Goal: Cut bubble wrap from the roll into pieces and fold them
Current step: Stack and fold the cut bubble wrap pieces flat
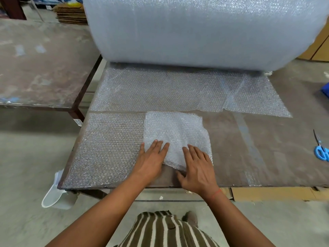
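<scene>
Folded bubble wrap piece (175, 138) lies at frame centre on the brown table (267, 148), overlapping a flat single-layer sheet (106, 148) to its left. Left hand (151, 158) and right hand (198, 168) both press flat on its near edge, fingers spread, gripping nothing. Large roll (204, 29) fills the top, its loose end (178, 90) spread just beyond the piece; blue scissors (321, 150) at right edge.

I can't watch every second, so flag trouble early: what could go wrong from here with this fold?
1. The folded piece is only pressed flat by the left hand and right hand; it may spring open when released.
2. It overlaps a flat sheet reaching the table edge; sliding could drag that off.
</scene>
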Action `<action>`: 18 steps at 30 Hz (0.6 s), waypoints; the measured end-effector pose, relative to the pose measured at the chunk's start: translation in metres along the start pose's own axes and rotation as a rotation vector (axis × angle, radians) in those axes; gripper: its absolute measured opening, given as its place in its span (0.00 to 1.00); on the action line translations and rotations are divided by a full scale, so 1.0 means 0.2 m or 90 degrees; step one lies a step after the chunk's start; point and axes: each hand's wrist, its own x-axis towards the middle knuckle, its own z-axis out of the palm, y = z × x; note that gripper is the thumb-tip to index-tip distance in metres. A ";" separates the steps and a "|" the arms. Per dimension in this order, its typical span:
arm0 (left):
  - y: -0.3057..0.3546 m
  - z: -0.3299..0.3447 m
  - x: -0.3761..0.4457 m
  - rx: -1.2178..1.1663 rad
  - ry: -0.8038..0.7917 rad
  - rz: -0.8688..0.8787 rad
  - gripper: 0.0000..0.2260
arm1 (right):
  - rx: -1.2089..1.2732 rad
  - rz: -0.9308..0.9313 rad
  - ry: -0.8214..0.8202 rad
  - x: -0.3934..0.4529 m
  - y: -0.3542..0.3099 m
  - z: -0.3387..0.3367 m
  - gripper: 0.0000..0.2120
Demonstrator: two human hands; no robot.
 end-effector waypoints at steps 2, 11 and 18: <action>-0.03 -0.03 0.00 -0.021 0.016 0.000 0.35 | 0.005 0.004 -0.005 0.02 0.04 0.00 0.40; -0.33 -0.34 0.07 -0.031 0.140 0.027 0.37 | 0.000 -0.011 0.189 0.25 -0.04 -0.24 0.33; -0.64 -0.64 0.03 -0.057 0.366 0.039 0.37 | -0.023 -0.062 0.348 0.59 -0.30 -0.56 0.33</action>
